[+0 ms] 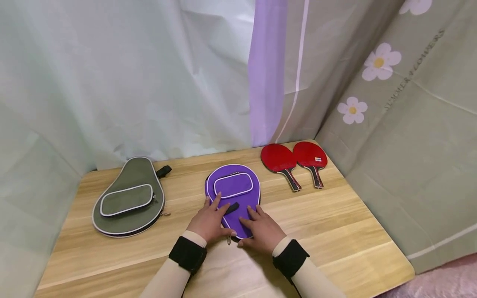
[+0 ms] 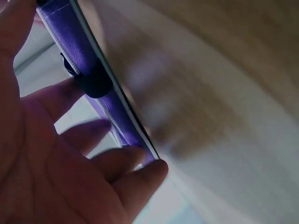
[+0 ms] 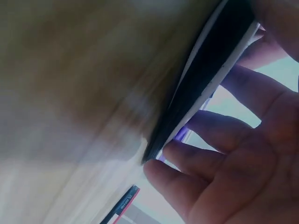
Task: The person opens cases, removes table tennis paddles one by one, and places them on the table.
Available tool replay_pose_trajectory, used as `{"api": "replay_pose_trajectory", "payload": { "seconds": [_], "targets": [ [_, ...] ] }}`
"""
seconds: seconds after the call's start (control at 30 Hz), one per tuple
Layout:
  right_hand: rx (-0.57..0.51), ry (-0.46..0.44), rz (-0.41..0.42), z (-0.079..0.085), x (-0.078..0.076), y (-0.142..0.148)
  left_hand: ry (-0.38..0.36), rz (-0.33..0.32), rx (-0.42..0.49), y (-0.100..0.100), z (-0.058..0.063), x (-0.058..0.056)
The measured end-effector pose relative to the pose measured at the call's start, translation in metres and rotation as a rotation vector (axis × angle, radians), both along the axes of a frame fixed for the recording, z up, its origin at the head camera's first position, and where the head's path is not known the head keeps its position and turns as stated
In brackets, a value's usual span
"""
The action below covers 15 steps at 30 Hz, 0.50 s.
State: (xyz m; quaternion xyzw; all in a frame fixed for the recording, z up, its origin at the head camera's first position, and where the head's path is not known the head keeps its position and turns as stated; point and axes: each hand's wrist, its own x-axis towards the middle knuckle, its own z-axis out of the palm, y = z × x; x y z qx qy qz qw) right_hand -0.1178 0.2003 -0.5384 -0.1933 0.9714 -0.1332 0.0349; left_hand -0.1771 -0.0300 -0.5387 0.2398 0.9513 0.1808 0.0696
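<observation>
A purple table tennis paddle case with white piping lies flat on the wooden table, its narrow end toward me. My left hand rests on its left side, fingers spread over the fabric beside a short black strap. On the right side lies my right hand, fingertips touching the top and edge. Both thumbs are near the narrow end, where a zipper pull hangs. The left wrist view shows the case's purple side against the fingers; the right wrist view shows its dark zipped edge.
An olive-green paddle case lies at the left of the table. Two red table tennis paddles, one beside the other, lie at the back right. Curtains hang behind and along the sides.
</observation>
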Motion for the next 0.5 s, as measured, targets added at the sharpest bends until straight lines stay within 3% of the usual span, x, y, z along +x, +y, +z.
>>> {"api": "replay_pose_trajectory", "payload": {
  "seconds": [0.1, 0.23, 0.33, 0.5],
  "targets": [
    [0.032, 0.020, -0.006, -0.012, -0.015, 0.003, -0.056, 0.077, -0.029, -0.002, 0.008, 0.003],
    [0.032, -0.031, -0.051, -0.011, -0.031, 0.003, -0.125, 0.180, -0.078, -0.009, 0.020, 0.009],
    [-0.004, -0.074, -0.082, -0.009, -0.039, 0.004, -0.160, 0.206, -0.111, -0.013, 0.022, 0.012],
    [-0.002, -0.069, -0.091, -0.029, -0.060, 0.013, -0.202, 0.200, -0.128, -0.021, 0.018, 0.017]
  ]
}}
